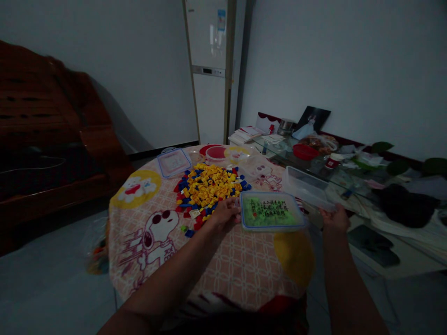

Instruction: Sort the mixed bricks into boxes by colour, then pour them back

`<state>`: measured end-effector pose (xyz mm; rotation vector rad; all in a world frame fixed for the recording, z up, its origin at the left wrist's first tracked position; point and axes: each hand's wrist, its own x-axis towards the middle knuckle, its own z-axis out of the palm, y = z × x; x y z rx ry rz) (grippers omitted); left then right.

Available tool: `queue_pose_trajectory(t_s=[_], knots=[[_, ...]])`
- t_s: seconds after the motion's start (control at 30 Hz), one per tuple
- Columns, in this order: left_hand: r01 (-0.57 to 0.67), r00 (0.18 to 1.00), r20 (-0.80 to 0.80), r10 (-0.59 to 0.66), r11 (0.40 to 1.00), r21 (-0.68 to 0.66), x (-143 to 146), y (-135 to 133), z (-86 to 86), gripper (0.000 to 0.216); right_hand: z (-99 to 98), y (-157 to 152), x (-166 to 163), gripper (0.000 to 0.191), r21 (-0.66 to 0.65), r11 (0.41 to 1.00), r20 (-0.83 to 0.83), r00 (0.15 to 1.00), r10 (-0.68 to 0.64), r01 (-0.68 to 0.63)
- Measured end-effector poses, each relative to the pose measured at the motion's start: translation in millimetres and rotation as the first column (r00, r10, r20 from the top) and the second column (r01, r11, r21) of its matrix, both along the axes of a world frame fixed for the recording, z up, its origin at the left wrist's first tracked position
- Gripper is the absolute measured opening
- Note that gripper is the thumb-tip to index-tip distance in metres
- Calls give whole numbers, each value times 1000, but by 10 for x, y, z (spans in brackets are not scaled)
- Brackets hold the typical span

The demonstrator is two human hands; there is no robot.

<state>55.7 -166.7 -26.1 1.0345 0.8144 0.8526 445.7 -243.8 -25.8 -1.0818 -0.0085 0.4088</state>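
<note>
A lidded clear box filled with green pieces sits on the round table. My left hand rests at the box's left edge, fingers curled against it, beside a heap of yellow, blue and red bricks. My right hand hovers off the table's right edge, near an empty clear box; its fingers are curled and what they hold is hidden.
The table wears a cartoon-dog cloth. At its far side lie a clear lid and round red and yellow lids. A cluttered glass table stands right, a wooden sofa left, a tall white appliance behind.
</note>
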Motion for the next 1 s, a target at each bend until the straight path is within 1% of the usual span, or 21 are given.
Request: queue_pose_trajectory(t_s=[0.07,0.1,0.2,0.23,0.3,0.4,0.5,0.57,0.6,0.63,0.67,0.7,0.73,0.77,0.8,0.83,0.87,0.9,0.93,0.97,1.0], knots=[[9,1000,-13,-9,1000,0,-137,-49,38,38,-38,63,-92,20,-52,998,-92,995,-37,33],[20,1000,-23,-20,1000,-2,-189,-70,52,39,-63,98,-135,20,-62,998,-110,994,-21,14],[56,997,-49,-56,998,-3,-302,-118,65,40,-145,206,-231,20,-71,994,-93,992,80,-87],[65,996,-57,-65,998,-3,-333,-130,60,41,-166,240,-254,21,-87,991,-91,992,89,-97],[78,994,-71,-79,997,-5,-395,-152,43,43,-192,304,-304,22,-133,988,-83,994,65,-75],[92,993,-80,-91,996,13,-474,-176,25,44,-194,378,-407,24,-232,972,16,999,36,-32],[103,992,-83,-99,994,36,-508,-190,30,43,-169,410,-501,26,-348,937,124,990,68,-21],[99,992,-88,-95,994,42,-507,-194,39,42,-132,391,-542,33,-422,906,249,965,77,36],[96,992,-86,-92,994,45,-502,-196,43,42,-104,367,-561,38,-448,889,362,929,81,98],[89,993,-81,-85,995,48,-497,-198,45,42,-69,331,-584,42,-461,870,500,861,92,175],[84,994,-76,-80,995,50,-492,-200,45,43,-27,287,-614,45,-453,857,631,767,114,246],[81,994,-72,-78,996,47,-488,-203,44,44,18,234,-653,45,-434,853,730,668,145,289],[78,995,-70,-75,996,41,-484,-206,41,45,64,175,-701,43,-425,860,778,599,190,280],[74,995,-69,-72,997,33,-482,-210,39,46,109,114,-756,41,-451,864,783,564,262,224],[66,996,-65,-65,998,24,-479,-214,36,47,147,53,-814,41,-510,849,754,546,365,138],[56,997,-56,-55,998,16,-477,-217,35,47,178,-5,-871,41,-583,811,716,503,484,48],[48,998,-43,-48,999,10,-474,-220,34,46,198,-56,-922,41,-649,761,677,442,588,-18],[41,999,-29,-41,999,5,-472,-222,35,45,207,-98,-963,40,-699,712,642,384,663,-61],[39,999,-16,-39,999,2,-469,-223,36,43,206,-131,-991,40,-732,677,620,338,709,-79],[43,999,-7,-43,999,0,-467,-222,37,42,196,-154,-1008,40,-746,661,609,318,726,-79],[48,999,-2,-48,999,-2,-465,-221,37,41,180,-167,-1013,40,-749,658,605,323,727,-77]])
